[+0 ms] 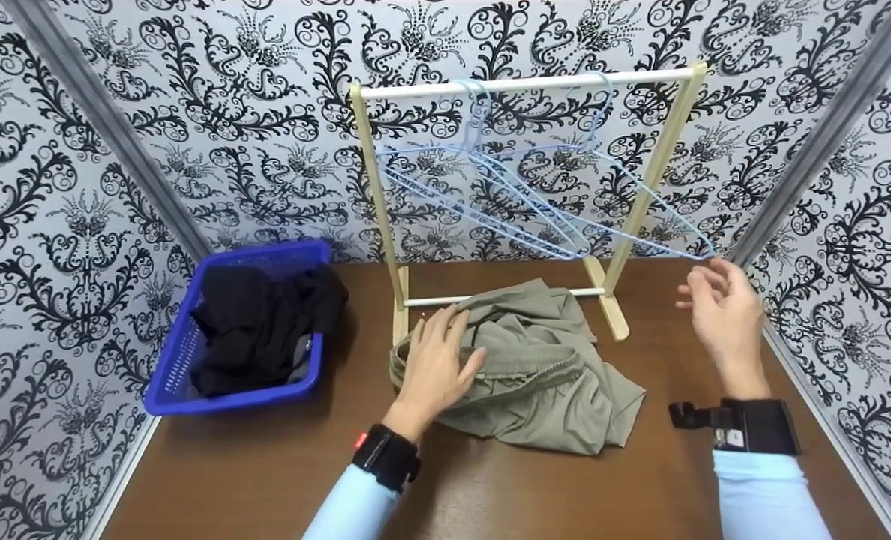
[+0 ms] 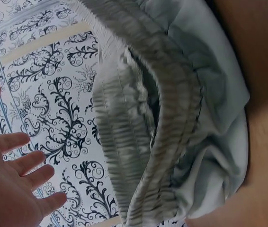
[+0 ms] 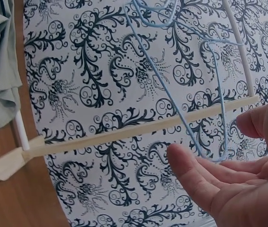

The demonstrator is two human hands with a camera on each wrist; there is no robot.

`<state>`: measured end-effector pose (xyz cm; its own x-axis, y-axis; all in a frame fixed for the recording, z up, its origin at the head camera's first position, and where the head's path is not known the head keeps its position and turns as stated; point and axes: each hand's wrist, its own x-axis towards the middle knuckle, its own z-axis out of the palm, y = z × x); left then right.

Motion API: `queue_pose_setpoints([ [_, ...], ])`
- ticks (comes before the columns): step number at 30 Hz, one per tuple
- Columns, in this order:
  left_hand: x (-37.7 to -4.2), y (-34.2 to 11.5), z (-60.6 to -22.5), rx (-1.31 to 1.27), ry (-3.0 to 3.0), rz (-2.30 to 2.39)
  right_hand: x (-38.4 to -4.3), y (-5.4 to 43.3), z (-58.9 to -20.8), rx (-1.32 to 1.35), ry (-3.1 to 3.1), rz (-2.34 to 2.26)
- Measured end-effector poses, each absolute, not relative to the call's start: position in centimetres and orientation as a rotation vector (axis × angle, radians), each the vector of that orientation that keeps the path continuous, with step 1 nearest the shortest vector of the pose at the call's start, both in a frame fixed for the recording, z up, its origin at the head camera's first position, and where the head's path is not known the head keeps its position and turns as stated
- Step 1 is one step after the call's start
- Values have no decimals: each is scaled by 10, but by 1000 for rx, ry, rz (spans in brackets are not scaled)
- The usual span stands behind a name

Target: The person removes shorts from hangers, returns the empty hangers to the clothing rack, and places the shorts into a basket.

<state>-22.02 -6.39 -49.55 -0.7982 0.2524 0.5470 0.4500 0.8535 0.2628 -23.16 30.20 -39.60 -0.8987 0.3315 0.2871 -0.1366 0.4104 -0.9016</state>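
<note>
My left hand (image 1: 434,364) is spread over the left part of an olive-grey garment (image 1: 550,412) with a gathered elastic waistband, which lies heaped on the table. In the left wrist view its fingers are apart and hold nothing, with the waistband (image 2: 176,99) beside them. My right hand (image 1: 727,315) is raised at the right end of a light blue hanger (image 1: 616,234) on the rack. Seen from the right wrist, the hanger's lower corner meets the extended fingers (image 3: 195,177), and the thumb stands away from the wire.
A small rack with pale wooden posts (image 1: 376,172) and a white top bar (image 1: 535,84) stands at the back. More blue hangers (image 1: 469,142) hang left of the first. At left, a blue basket (image 1: 228,405) contains black clothing (image 1: 243,322). Patterned walls enclose the brown table (image 1: 505,495).
</note>
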Motion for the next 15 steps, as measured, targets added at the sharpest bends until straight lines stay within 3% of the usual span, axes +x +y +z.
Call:
queue_pose_setpoints([
  [15, -209, -49, -502, -528, -2541, -519, -215, 262, -450, 137, -2126, 1261],
])
